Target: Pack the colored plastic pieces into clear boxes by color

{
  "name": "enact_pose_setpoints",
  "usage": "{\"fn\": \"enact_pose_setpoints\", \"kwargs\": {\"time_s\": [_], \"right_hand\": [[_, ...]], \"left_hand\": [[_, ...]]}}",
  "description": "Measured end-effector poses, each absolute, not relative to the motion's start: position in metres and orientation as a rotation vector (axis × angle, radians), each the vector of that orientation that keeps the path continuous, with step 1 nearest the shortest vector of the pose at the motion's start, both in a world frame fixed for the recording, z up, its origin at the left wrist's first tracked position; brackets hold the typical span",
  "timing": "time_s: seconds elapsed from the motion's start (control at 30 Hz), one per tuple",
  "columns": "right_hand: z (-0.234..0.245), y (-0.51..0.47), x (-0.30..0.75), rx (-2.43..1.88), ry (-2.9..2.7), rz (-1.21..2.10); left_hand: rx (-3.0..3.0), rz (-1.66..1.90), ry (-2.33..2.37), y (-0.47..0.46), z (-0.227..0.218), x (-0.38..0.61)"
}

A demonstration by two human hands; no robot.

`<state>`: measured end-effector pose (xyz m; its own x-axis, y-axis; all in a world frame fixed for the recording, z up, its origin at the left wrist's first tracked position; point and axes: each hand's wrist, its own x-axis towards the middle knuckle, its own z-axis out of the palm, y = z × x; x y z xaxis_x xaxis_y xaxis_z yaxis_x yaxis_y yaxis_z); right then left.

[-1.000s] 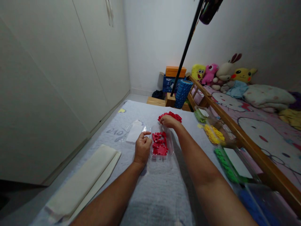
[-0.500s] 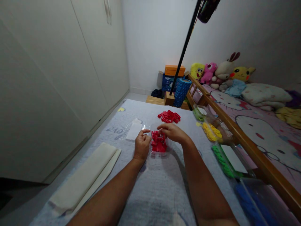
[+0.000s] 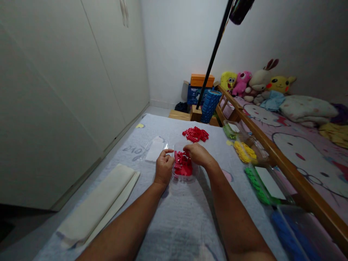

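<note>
A clear plastic container point(image 3: 187, 177) holding red toy bricks point(image 3: 183, 169) stands on the cloth-covered bed in front of me. At its left rim, my left hand point(image 3: 164, 166) is closed on the container's edge, with the index finger stretched along the far side. My right hand point(image 3: 198, 153) reaches over the far right of the container, its fingers curled together down at the bricks. Whatever is between those fingertips is hidden. Just beyond the container lies a loose pile of red bricks point(image 3: 195, 134). The clear lid point(image 3: 155, 149), with a white label, lies open to the left.
A folded cream cloth point(image 3: 100, 204) lies at the left. Along the wooden bed rail point(image 3: 272, 159) stand clear boxes of yellow pieces point(image 3: 244, 152), green pieces point(image 3: 257, 185) and blue pieces point(image 3: 288, 232). A black pole point(image 3: 214, 54) rises beyond the far edge.
My right hand has shifted slightly, and its fingers have curled in and down toward the bricks. The red bricks in the container lie a little differently; my left hand has stayed put.
</note>
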<state>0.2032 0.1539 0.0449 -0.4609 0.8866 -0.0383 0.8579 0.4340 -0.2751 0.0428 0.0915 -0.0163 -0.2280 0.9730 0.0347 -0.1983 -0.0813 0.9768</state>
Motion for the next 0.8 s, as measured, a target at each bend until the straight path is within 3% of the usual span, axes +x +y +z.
{"fn": "enact_pose_setpoints", "kwargs": {"time_s": [0.2, 0.43, 0.6, 0.8], "right_hand": [[0.051, 0.154, 0.208, -1.465, -2.533, 0.44], [0.052, 0.152, 0.208, -1.641, -2.55, 0.363], [0.057, 0.157, 0.219, -1.482, -2.441, 0.452], [0.025, 0.18, 0.245, -1.641, -2.115, 0.33]], "left_hand": [[0.963, 1.509, 1.178, 0.092, -0.016, 0.043], [0.964, 1.504, 1.184, 0.093, -0.017, 0.043], [0.966, 1.5, 1.194, 0.092, -0.014, 0.044], [0.972, 1.493, 1.212, 0.092, -0.015, 0.043]]}}
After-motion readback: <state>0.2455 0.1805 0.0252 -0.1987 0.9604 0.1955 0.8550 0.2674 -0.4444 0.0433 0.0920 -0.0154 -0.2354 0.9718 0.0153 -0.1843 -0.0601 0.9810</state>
